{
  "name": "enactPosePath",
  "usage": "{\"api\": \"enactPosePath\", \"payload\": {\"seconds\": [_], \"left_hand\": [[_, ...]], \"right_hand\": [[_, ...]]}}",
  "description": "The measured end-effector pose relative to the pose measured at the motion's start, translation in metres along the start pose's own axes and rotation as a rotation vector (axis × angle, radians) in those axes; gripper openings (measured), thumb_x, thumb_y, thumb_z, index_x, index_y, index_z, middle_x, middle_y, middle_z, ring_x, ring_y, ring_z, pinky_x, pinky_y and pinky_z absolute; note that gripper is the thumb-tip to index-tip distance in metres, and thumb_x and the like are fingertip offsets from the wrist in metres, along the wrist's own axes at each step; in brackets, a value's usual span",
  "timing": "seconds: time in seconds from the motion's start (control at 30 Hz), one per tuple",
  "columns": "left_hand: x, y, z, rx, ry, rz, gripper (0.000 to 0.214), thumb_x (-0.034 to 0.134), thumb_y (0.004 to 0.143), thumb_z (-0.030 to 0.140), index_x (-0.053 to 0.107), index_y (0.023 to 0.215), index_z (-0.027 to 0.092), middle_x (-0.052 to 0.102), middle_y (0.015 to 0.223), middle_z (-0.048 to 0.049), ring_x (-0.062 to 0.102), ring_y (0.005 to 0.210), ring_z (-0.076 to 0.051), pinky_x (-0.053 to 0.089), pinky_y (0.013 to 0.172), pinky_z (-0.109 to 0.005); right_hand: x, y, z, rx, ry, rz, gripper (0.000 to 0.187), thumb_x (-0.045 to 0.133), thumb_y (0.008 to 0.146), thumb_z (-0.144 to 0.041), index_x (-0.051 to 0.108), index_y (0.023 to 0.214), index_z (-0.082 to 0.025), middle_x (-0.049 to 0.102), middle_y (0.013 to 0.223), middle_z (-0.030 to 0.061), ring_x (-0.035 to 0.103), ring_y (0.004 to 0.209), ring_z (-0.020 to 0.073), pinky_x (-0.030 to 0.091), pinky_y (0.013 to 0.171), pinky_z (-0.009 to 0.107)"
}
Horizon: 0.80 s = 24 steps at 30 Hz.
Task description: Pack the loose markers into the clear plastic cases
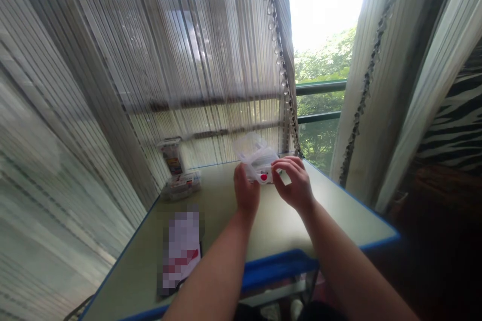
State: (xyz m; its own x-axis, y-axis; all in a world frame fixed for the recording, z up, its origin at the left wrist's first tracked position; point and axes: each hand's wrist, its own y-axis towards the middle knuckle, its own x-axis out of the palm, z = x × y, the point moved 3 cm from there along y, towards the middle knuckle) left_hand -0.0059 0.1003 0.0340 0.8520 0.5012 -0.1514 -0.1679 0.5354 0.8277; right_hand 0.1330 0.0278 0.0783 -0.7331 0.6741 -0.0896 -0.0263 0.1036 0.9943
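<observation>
A small clear plastic box (259, 160) with its lid raised sits near the far middle of the table (339, 210). Something red and white shows inside it. My left hand (245, 191) grips the box's left side with its fingers curled around it. My right hand (294, 180) holds the right side, fingers bent and pinched at the box's edge.
At the far left of the table another clear box (183, 184) stands with its lid up. A blurred white and red flat item (181, 251) lies on the near left. Striped curtains (150, 60) hang behind and to the left; a window railing (320, 88) shows at the back right.
</observation>
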Motion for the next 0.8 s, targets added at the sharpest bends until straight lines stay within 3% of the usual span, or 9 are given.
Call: {"api": "enactPosePath", "payload": {"seconds": [0.27,0.57,0.7,0.8], "left_hand": [[0.001,0.000,-0.001,0.036,0.027,0.006,0.043,0.072,0.071,0.022,0.049,0.108,0.021,0.060,0.108,-0.0080,0.059,0.104,-0.026,0.050,0.088,-0.043],[0.004,-0.001,-0.003,-0.001,0.023,-0.046,0.043,0.070,0.074,0.025,0.051,0.111,0.022,0.060,0.107,-0.0086,0.059,0.106,-0.027,0.049,0.090,-0.044],[0.009,-0.002,-0.009,-0.001,0.007,-0.068,0.046,0.071,0.074,0.030,0.052,0.115,0.022,0.060,0.109,-0.0081,0.059,0.106,-0.025,0.051,0.089,-0.041],[0.013,-0.002,-0.013,-0.026,-0.021,-0.080,0.051,0.074,0.072,0.033,0.052,0.117,0.022,0.060,0.110,-0.0088,0.059,0.105,-0.025,0.053,0.087,-0.039]], "right_hand": [[-0.002,0.000,-0.002,-0.037,-0.066,-0.044,0.015,0.058,0.077,-0.012,0.060,0.087,-0.024,0.068,0.089,0.0031,0.059,0.087,0.0205,0.050,0.081,0.040],[-0.008,-0.005,0.002,0.047,-0.136,0.072,0.014,0.058,0.079,-0.020,0.059,0.092,-0.025,0.059,0.097,0.0053,0.056,0.095,0.0229,0.045,0.085,0.043],[-0.010,-0.009,0.012,0.151,-0.147,0.208,0.009,0.056,0.081,-0.022,0.056,0.089,-0.024,0.057,0.094,0.0049,0.055,0.092,0.0225,0.045,0.083,0.041],[-0.005,-0.015,0.029,0.329,-0.097,0.294,0.007,0.050,0.084,-0.023,0.057,0.086,-0.024,0.057,0.093,0.0050,0.055,0.092,0.0220,0.046,0.080,0.040]]}}
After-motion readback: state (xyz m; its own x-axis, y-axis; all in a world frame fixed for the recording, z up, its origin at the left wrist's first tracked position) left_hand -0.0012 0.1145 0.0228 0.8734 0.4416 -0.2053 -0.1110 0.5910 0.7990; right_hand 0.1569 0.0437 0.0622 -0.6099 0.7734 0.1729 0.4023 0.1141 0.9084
